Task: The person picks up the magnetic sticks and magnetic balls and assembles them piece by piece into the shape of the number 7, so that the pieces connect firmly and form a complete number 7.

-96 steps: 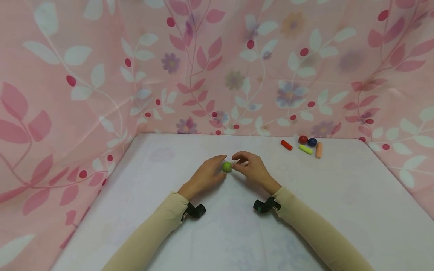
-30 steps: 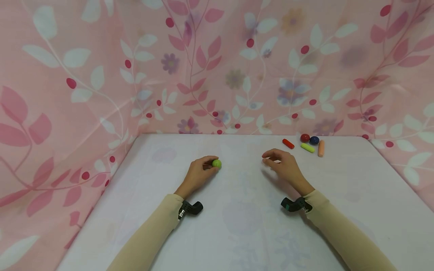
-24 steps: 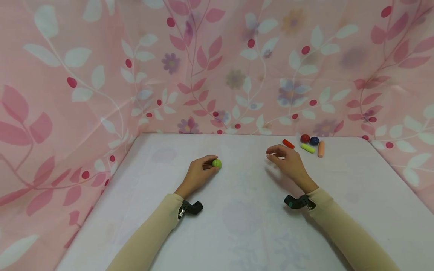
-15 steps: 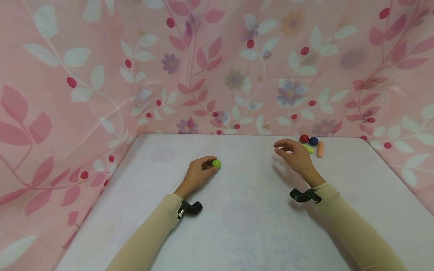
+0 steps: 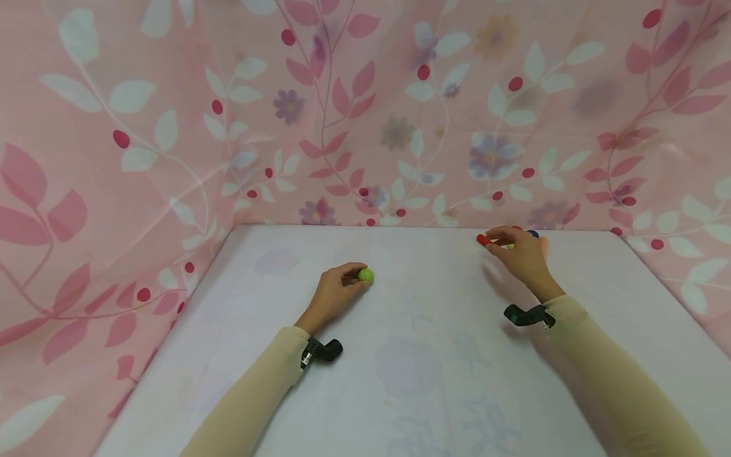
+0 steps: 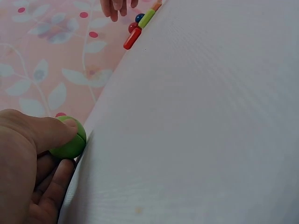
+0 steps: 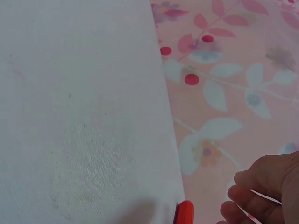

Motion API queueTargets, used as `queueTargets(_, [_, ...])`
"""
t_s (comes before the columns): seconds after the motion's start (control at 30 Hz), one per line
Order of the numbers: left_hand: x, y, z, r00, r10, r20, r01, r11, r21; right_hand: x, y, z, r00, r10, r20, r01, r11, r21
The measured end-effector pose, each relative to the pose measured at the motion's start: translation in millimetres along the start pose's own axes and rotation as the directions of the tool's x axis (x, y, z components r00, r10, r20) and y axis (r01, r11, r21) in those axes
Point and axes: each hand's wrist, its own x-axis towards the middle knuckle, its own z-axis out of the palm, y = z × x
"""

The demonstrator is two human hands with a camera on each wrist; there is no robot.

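Note:
My left hand (image 5: pixel 331 293) pinches a green ball (image 5: pixel 367 276) left of the table's middle. In the left wrist view, the thumb lies across the ball (image 6: pixel 70 145) and the other fingers are below it. My right hand (image 5: pixel 521 255) is over the far right of the table, its bent fingers just right of a short red stick (image 5: pixel 482 239). The left wrist view shows those fingers (image 6: pixel 119 6) apart from the red stick (image 6: pixel 132 38). In the right wrist view, a gap separates the hand (image 7: pixel 266 192) from the red stick (image 7: pixel 184 213).
Beside the red stick are a dark red ball (image 6: pixel 133 27), a blue ball (image 6: pixel 139 17), a yellow-green stick (image 6: pixel 146 18) and an orange stick (image 5: pixel 544 246), partly hidden behind my right hand in the head view. A pink floral cloth (image 5: pixel 365 127) hangs behind the white table (image 5: pixel 411 304).
Earlier both hands were around the green ball; the left now grips it slightly further left. My right hand has moved right and away from me, to beside the red stick.

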Motion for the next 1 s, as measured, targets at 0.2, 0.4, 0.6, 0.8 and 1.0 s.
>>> queueTargets(0.2, [-0.5,0.7,0.5,1.000,-0.002,0.001,0.002,1.000,0.005,6.2,8.7,-1.8,1.000,0.011,0.002,-0.011,1.000,-0.006])
queueTargets(0.4, [-0.2,-1.5,2.5,1.000,0.017,0.001,-0.017,1.000,0.007,12.7,19.7,0.1,0.997,0.074,0.006,-0.074,0.997,-0.018])
queueTargets(0.6, [0.4,-2.7,2.6,1.000,0.024,0.000,-0.024,1.000,0.020,17.3,26.4,5.6,0.986,0.164,0.025,-0.163,0.986,-0.030])
queueTargets(0.8, [0.8,-3.2,1.9,1.000,0.022,-0.008,-0.022,1.000,0.021,22.1,30.6,16.1,0.982,0.187,0.019,-0.186,0.982,-0.016])
queueTargets(1.0, [0.2,-3.6,1.0,1.000,0.021,-0.012,-0.021,1.000,0.017,23.7,33.4,24.5,0.986,0.165,0.000,-0.165,0.986,-0.021])
